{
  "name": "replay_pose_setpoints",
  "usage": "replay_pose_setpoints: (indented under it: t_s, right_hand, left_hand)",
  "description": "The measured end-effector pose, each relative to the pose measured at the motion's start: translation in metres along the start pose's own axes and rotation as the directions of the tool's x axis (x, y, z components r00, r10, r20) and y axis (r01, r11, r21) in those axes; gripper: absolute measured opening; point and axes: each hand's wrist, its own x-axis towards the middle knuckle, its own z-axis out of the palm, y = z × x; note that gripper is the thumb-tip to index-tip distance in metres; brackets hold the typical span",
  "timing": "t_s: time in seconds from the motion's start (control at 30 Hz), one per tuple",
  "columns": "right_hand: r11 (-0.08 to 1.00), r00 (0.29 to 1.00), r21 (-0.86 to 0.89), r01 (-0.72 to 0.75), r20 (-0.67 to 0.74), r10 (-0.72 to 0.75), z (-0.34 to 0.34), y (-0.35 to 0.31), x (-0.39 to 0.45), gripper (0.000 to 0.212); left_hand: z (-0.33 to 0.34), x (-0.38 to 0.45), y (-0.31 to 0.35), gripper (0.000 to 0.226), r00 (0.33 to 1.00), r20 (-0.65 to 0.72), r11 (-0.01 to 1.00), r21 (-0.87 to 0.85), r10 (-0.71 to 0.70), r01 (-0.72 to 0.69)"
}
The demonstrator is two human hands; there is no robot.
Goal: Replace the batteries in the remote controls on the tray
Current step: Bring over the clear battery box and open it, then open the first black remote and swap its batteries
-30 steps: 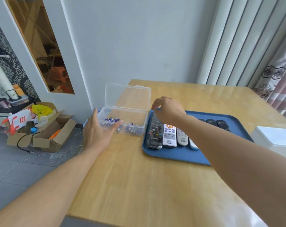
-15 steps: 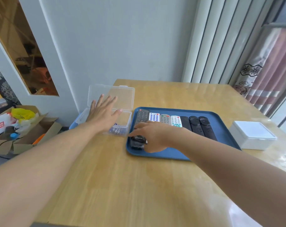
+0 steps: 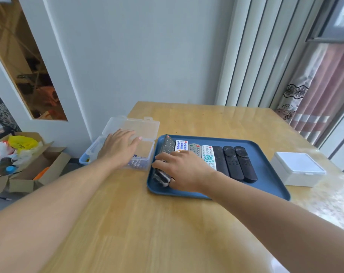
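A blue tray [image 3: 265,160] on the wooden table holds several remote controls side by side. My right hand [image 3: 184,170] grips the leftmost black remote [image 3: 166,147] near its lower end; that remote is tipped up on its edge. A white remote [image 3: 181,145], a grey one [image 3: 194,149], a white-and-teal one [image 3: 208,155] and three black ones [image 3: 234,164] lie flat to its right. Left of the tray stands a clear plastic box [image 3: 131,127] with its lid open and batteries [image 3: 136,164] inside. My left hand [image 3: 119,147] lies flat over the box, fingers straight.
A white closed box [image 3: 298,168] sits on the table right of the tray. The table's left edge runs beside the clear box; on the floor below is an open cardboard box [image 3: 29,164] full of clutter. A wall and curtains stand behind the table.
My right hand has closed on the black remote and tilted it up on its edge. My left hand stays over the battery box. The view has shifted slightly.
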Motion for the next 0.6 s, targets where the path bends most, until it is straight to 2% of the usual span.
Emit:
replay_pose_setpoints:
  t_s: [0.07, 0.1, 0.17, 0.2, 0.27, 0.33, 0.4, 0.47, 0.57, 0.6]
  right_hand:
    - [1.0, 0.986, 0.018, -0.015, -0.168, 0.018, -0.002, 0.002, -0.007, 0.048]
    - [0.998, 0.963, 0.049, -0.038, -0.263, 0.05, -0.003, 0.003, -0.012, 0.047]
    - [0.987, 0.881, 0.143, -0.075, -0.453, 0.133, -0.008, 0.008, -0.02, 0.049]
    - [0.975, 0.817, 0.207, -0.086, -0.546, 0.188, -0.011, 0.011, -0.024, 0.05]
    - [0.931, 0.655, 0.359, -0.068, -0.688, 0.312, -0.016, 0.017, -0.036, 0.052]
    - [0.865, 0.533, 0.502, -0.008, -0.73, 0.428, -0.019, 0.02, -0.046, 0.062]
    - [0.827, 0.475, 0.561, 0.035, -0.737, 0.481, -0.018, 0.022, -0.054, 0.069]
    - [0.817, 0.495, 0.574, 0.055, -0.727, 0.477, -0.015, 0.023, -0.061, 0.065]
    - [0.82, 0.64, 0.571, -0.035, -0.617, 0.457, -0.005, 0.03, -0.076, 0.056]
    - [0.822, 0.69, 0.565, -0.077, -0.565, 0.453, -0.001, 0.03, -0.08, 0.056]
  left_hand:
    - [-0.003, -0.006, 0.006, 0.041, 0.973, -0.231, 0.981, -0.193, -0.016, -0.03]
    - [-0.005, -0.011, 0.013, 0.033, 0.936, -0.35, 0.961, -0.268, -0.031, -0.069]
    - [-0.012, -0.024, 0.034, 0.018, 0.855, -0.513, 0.908, -0.39, -0.078, -0.151]
    - [-0.014, -0.033, 0.047, 0.018, 0.84, -0.532, 0.871, -0.456, -0.102, -0.183]
    - [-0.015, -0.05, 0.079, 0.033, 0.893, -0.433, 0.757, -0.623, -0.123, -0.198]
    - [-0.01, -0.067, 0.11, 0.045, 0.985, -0.16, 0.578, -0.811, -0.069, -0.091]
    - [0.002, -0.078, 0.136, 0.051, 0.993, 0.108, 0.434, -0.898, 0.052, 0.075]
    - [0.014, -0.083, 0.15, 0.046, 0.982, 0.172, 0.306, -0.941, 0.074, 0.141]
    - [0.023, -0.08, 0.158, 0.034, 0.986, 0.167, 0.077, -0.983, -0.024, 0.168]
    - [0.025, -0.078, 0.158, 0.032, 0.985, 0.165, 0.041, -0.985, -0.051, 0.167]
